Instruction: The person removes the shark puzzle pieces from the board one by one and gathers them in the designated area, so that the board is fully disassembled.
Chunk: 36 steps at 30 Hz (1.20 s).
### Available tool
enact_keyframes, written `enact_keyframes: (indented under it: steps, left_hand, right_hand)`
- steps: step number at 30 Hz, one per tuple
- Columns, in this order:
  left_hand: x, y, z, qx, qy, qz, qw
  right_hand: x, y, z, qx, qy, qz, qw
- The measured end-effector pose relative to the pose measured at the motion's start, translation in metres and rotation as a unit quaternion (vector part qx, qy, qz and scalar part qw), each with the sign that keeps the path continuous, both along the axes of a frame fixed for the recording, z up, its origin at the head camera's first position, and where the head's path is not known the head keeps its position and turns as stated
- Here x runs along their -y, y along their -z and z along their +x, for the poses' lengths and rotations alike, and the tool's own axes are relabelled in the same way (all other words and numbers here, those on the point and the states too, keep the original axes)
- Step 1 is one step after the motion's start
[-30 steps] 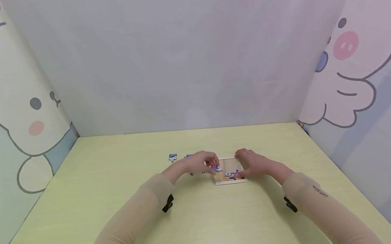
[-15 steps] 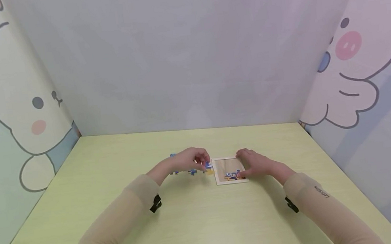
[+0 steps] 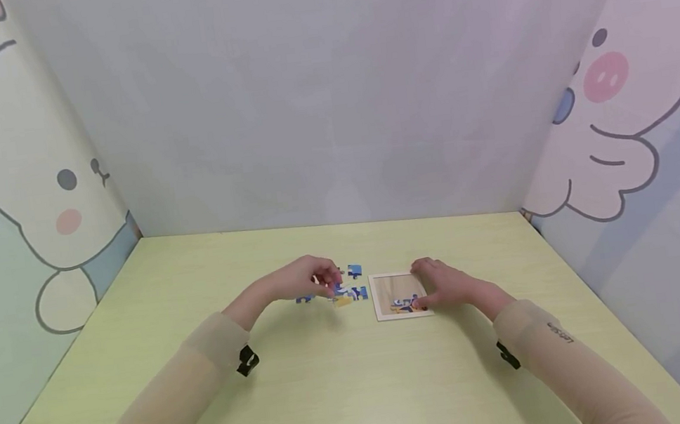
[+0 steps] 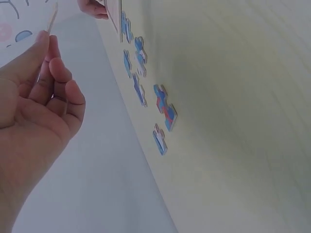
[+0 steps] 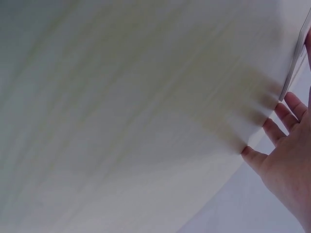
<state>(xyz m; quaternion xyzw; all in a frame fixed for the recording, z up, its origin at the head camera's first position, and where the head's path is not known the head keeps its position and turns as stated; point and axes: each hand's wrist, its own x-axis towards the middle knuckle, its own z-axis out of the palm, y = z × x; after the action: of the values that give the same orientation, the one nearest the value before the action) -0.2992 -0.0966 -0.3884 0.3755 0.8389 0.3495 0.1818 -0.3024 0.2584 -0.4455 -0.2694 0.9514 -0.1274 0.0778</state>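
Note:
My left hand [image 3: 303, 278] pinches a jigsaw piece [image 3: 342, 301] between thumb and fingertips, raised over loose pieces left of the puzzle frame. The piece shows yellow in the head view; the left wrist view catches this held jigsaw piece [image 4: 52, 18] nearly edge-on. My right hand [image 3: 444, 284] rests along the right side of the shallow wooden puzzle frame [image 3: 389, 318]. Its thumb reaches over fitted pieces [image 3: 401, 305] in the lower part, while bare wood shows above them. In the right wrist view, spread fingers [image 5: 273, 132] touch the table beside the frame's edge.
Several loose blue pieces [image 3: 355, 271] lie left of the frame, some partly hidden behind the left hand. Blue-and-red pieces [image 4: 165, 108] show in the left wrist view. A pale wall [image 3: 314, 102] rises behind the table [image 3: 349, 388], with cartoon-printed side walls.
My left hand has drawn the pinched piece leftward, from over the frame to above the loose pieces, uncovering the frame's left side. The right hand stays at the frame.

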Motion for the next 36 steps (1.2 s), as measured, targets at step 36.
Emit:
enact_keyframes:
  steps: [36]
  left_hand:
    - [0.059, 0.046, 0.007, 0.02, -0.037, -0.049, 0.9979]
  right_hand:
    - [0.0, 0.0, 0.001, -0.002, -0.003, -0.004, 1.0]
